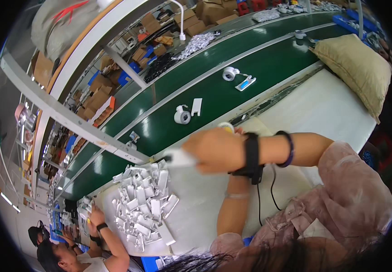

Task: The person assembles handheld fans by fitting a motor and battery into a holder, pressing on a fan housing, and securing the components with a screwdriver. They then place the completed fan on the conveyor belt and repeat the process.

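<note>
My right hand (218, 150) is blurred by motion, its fingers closed on a flat white plastic piece (183, 158). It reaches left across the front of my left hand (239, 130), most of which it hides. Only a bit of the left fingers shows beyond it, against a white round part (225, 125) with some yellow on it. They seem to be closed round this part. A heap of white plastic pieces (143, 204), flat and channel-shaped, lies on the pale worktop (200, 226) left of my hands.
Behind the worktop runs a green conveyor belt (155, 122) carrying a white round fixture (182, 115) and a white plate (197, 106). A beige sack (354, 68) lies at the right. A metal post (82, 127) slants in from the left. Co-workers (75, 256) work at lower left.
</note>
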Demonstrator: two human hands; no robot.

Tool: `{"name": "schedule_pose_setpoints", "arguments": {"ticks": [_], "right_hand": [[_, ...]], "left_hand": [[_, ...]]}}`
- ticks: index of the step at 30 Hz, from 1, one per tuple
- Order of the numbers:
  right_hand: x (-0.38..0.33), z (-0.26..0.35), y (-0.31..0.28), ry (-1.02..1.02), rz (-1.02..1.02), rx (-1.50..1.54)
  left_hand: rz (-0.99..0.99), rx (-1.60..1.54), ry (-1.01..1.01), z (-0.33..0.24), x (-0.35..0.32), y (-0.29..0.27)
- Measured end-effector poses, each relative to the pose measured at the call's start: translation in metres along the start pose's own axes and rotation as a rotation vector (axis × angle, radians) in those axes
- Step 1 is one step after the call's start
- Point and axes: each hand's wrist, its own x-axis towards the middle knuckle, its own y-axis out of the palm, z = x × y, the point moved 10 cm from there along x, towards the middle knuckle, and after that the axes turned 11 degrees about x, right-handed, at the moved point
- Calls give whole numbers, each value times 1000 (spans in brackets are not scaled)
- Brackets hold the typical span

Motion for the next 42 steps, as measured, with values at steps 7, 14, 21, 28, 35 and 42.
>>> {"name": "schedule_pose_setpoints", "arguments": {"ticks": [7,14,21,28,35,42], "right_hand": [[-163,-131,-67,476,-236,-63],[-173,-137,-27,467,-185,-28],[-171,-138,-12,483,-177,-21],[-170,-135,-10,459,-220,-33],[-174,-137,-10,474,-214,-66],[-179,-138,-8,493,-217,-120]], "left_hand": [[-278,-71,46,-24,-15,6],[-324,82,109,-31,-25,20],[-301,117,103,-32,-24,23],[-263,108,74,-30,-24,22],[-290,161,88,-33,-28,31],[-257,155,81,-33,-30,36]]}}
